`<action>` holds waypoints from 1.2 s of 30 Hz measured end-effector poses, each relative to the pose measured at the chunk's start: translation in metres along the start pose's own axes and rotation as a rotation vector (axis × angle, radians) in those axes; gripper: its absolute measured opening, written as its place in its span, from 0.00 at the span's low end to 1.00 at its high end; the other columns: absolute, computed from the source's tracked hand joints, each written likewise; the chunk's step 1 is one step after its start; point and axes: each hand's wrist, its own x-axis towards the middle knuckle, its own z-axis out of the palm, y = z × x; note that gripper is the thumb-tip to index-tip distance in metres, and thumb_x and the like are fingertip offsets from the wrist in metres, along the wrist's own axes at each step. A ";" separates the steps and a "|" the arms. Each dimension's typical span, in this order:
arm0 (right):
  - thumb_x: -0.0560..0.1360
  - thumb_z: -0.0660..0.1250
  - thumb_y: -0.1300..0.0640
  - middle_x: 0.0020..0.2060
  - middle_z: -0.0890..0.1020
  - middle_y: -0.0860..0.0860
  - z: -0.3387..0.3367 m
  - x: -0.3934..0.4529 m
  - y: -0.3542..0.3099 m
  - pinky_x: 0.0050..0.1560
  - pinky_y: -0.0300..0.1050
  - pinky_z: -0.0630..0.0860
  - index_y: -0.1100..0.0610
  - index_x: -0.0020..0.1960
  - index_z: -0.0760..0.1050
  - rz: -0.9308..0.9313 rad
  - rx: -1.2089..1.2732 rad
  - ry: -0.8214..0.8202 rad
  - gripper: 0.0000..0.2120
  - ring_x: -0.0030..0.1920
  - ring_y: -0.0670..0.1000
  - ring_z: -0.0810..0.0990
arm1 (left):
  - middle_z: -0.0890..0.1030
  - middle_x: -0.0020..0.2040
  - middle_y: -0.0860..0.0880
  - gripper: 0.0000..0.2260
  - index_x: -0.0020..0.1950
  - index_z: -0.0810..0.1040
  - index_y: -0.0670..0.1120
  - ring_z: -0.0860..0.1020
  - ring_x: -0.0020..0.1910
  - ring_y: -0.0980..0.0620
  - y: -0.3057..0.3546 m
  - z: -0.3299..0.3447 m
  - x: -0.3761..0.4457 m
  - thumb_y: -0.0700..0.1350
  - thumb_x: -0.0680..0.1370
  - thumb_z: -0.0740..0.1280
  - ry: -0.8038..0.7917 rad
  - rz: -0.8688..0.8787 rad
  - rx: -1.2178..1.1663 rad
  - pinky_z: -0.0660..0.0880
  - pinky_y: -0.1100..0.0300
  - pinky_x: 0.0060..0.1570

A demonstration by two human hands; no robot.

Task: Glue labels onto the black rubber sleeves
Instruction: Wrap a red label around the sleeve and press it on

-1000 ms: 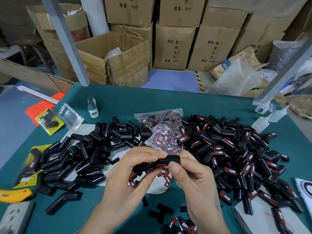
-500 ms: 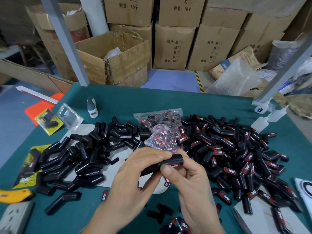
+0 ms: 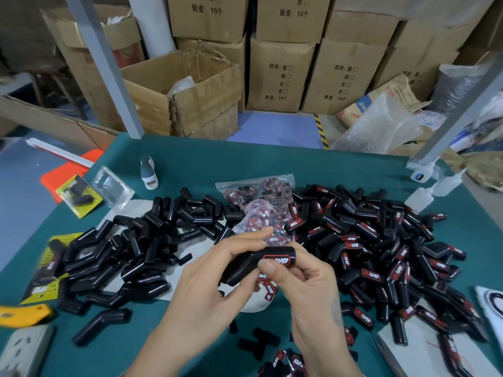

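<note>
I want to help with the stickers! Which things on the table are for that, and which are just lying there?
For the job:
held sleeve, in left hand and right hand
bag of labels
plain sleeves
labelled sleeves
glue bottle

Just lying about:
yellow cutter
power strip
packaged sleeve

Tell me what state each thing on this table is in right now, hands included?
Left hand: grips the sleeve's ribbed end.
Right hand: pinches the sleeve, thumb on its label.
Held sleeve: off the table, red label on.
Left pile of sleeves: bare, unlabelled.
Right pile of sleeves: labelled.
Bag of labels: lies crumpled between the piles.
Glue bottle: upright, capped.
Cardboard box: open, flaps torn.
</note>
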 end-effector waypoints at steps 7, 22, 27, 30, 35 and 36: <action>0.70 0.78 0.37 0.47 0.85 0.62 -0.001 0.002 -0.005 0.52 0.56 0.78 0.53 0.51 0.88 -0.012 -0.029 -0.019 0.21 0.46 0.59 0.84 | 0.83 0.64 0.58 0.18 0.67 0.80 0.59 0.85 0.57 0.53 0.002 0.002 0.001 0.45 0.79 0.70 0.113 -0.001 0.088 0.84 0.53 0.52; 0.71 0.77 0.36 0.41 0.77 0.71 -0.001 0.005 0.004 0.48 0.59 0.74 0.55 0.46 0.87 -0.005 -0.006 0.034 0.21 0.43 0.58 0.76 | 0.83 0.55 0.56 0.14 0.64 0.84 0.44 0.82 0.54 0.60 -0.003 0.010 0.005 0.47 0.80 0.70 0.187 0.083 0.265 0.73 0.72 0.58; 0.72 0.66 0.25 0.28 0.60 0.48 -0.003 0.005 -0.002 0.41 0.45 0.61 0.46 0.27 0.66 0.086 0.010 0.050 0.29 0.33 0.49 0.60 | 0.84 0.55 0.57 0.14 0.64 0.83 0.47 0.83 0.53 0.57 -0.006 0.007 0.004 0.47 0.80 0.70 0.207 0.061 0.221 0.74 0.69 0.57; 0.72 0.67 0.26 0.28 0.62 0.44 -0.004 0.004 -0.003 0.38 0.39 0.62 0.46 0.28 0.68 0.035 -0.023 0.010 0.28 0.33 0.47 0.61 | 0.83 0.55 0.58 0.14 0.64 0.83 0.49 0.83 0.52 0.57 -0.006 0.007 0.004 0.48 0.80 0.71 0.203 0.048 0.212 0.74 0.70 0.56; 0.78 0.69 0.39 0.29 0.67 0.41 -0.003 0.004 -0.005 0.36 0.33 0.64 0.47 0.34 0.79 -0.067 -0.095 -0.070 0.18 0.32 0.43 0.64 | 0.83 0.56 0.60 0.13 0.64 0.82 0.52 0.83 0.54 0.58 -0.004 0.006 0.005 0.49 0.79 0.70 0.190 0.045 0.199 0.74 0.70 0.57; 0.79 0.69 0.40 0.29 0.67 0.41 -0.004 0.004 -0.004 0.36 0.32 0.64 0.48 0.35 0.79 -0.078 -0.094 -0.076 0.18 0.32 0.43 0.64 | 0.83 0.57 0.60 0.13 0.64 0.81 0.53 0.83 0.55 0.59 -0.004 0.006 0.005 0.49 0.80 0.70 0.184 0.046 0.201 0.74 0.71 0.57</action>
